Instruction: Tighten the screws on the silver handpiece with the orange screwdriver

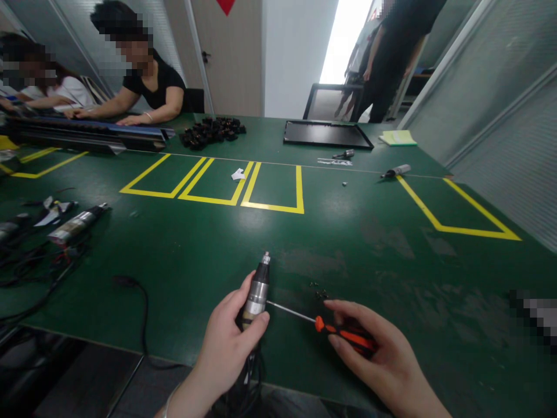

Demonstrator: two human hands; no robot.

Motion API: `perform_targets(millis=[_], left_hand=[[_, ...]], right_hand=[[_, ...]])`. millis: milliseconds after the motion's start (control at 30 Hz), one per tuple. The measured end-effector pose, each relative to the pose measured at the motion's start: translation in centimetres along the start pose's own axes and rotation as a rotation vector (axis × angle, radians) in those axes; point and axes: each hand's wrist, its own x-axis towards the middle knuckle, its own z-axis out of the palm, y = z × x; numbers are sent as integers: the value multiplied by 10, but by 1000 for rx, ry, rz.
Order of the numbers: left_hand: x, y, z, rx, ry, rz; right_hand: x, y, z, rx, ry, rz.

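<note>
My left hand [230,334] is closed around an electric screwdriver [256,296], a silver and black cylinder whose chuck points up and away from me. Its dark cable hangs below my wrist by the table's near edge. In my right hand [374,342] is a hand screwdriver [343,335] with an orange and black handle. The thin metal shaft points left, and its tip meets or nearly meets the side of the electric screwdriver's silver body. Several small dark screws [321,294] lie on the table just beyond my right fingertips.
The green table [195,244] bears yellow tape outlines. More electric screwdrivers lie left [78,223] and right [397,171], with tangled cables at left. Farther back are a pile of black parts [212,132], a black framed panel [327,134] and a yellow-green pad [398,137]. Two people sit at back left.
</note>
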Motion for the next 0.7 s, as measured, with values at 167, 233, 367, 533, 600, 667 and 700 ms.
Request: perform_targets(millis=[167, 233, 367, 533, 600, 667, 700], left_hand=[[0, 2, -1, 21, -15, 4], [0, 3, -1, 21, -21, -3], [1, 4, 0, 18, -18, -12], [0, 3, 0, 7, -8, -10], [0, 2, 0, 5, -6, -7], [0, 2, 0, 4, -4, -2], [0, 2, 0, 5, -5, -2]], right_hand=[[1, -3, 0, 17, -94, 26], [1, -4, -1, 29, -120, 38], [-1, -3, 0, 27, -111, 53], [-3, 2, 0, -18, -33, -18], [-3, 3, 0, -21, -33, -55], [-2, 4, 1, -14, -46, -80], [-2, 4, 1, -10, -56, -86]])
